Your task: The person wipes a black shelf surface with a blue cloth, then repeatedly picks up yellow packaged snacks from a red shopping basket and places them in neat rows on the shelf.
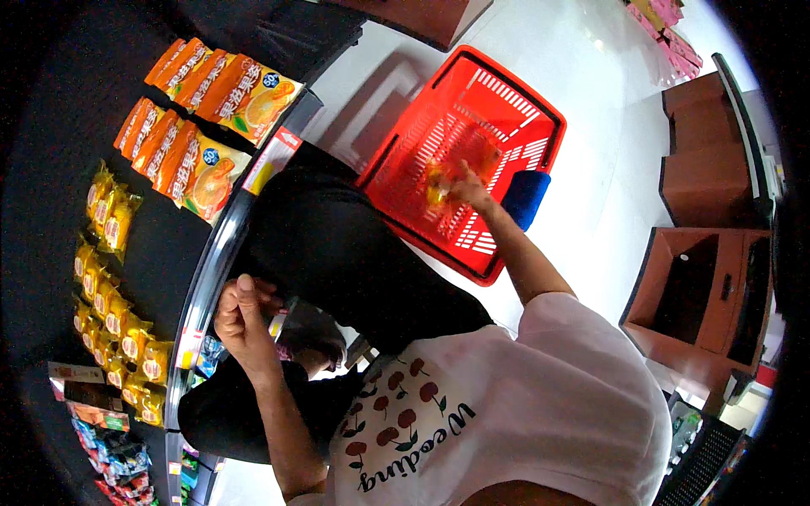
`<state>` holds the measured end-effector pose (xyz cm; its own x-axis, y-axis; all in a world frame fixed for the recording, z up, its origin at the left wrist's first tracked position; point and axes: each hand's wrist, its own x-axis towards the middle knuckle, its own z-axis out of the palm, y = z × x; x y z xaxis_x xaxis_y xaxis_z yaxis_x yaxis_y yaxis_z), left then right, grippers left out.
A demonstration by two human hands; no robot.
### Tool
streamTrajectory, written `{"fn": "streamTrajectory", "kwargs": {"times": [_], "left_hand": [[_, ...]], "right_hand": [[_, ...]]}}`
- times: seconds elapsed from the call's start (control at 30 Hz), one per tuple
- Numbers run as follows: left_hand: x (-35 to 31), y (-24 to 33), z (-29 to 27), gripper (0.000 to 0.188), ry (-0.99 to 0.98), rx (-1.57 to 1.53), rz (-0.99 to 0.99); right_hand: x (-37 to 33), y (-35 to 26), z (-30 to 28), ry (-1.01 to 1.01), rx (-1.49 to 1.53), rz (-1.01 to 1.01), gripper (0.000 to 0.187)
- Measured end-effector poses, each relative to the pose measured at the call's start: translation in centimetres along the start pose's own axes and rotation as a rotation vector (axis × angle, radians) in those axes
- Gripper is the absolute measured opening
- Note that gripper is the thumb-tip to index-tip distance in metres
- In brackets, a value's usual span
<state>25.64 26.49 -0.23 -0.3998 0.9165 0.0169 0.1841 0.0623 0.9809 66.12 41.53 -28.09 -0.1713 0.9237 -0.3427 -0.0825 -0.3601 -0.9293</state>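
My right hand (469, 187) reaches down into a red plastic basket (405, 139) with slotted walls and a dark rim. Its fingers look spread, and a small yellow packet (436, 184) lies right at their tips, slightly blurred. An orange patch shows behind the hand in the basket, too unclear to name. My left hand (243, 325) is beside the shelf's front edge (198, 308), fingers curled in and thumb up, with nothing seen in it. Yellow-wrapped packets (118, 320) stand in rows on the black shelf next to it.
Orange pouches with fruit pictures (207, 173) fill the shelf's far end. Smaller blue and red packets (114, 451) lie at the near end. A blue pad (525, 200) sits at the basket's right side. Brown wooden cabinets (700, 287) stand to the right on the pale floor (603, 160).
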Motion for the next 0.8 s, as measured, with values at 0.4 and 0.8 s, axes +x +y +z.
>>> {"fn": "streamTrajectory", "kwargs": {"times": [0.4,0.8], "left_hand": [[-4.0,5.5,4.8,0.061,-0.366,-0.12,0.101],[-5.4,4.2,-1.6,0.041,-0.031,-0.456,-0.112]], "right_hand": [[-12.7,-26.4,17.1,-0.034,-0.038,-0.473,0.055],[-15.8,-25.9,28.4,-0.466,-0.034,-0.251,0.039]]}}
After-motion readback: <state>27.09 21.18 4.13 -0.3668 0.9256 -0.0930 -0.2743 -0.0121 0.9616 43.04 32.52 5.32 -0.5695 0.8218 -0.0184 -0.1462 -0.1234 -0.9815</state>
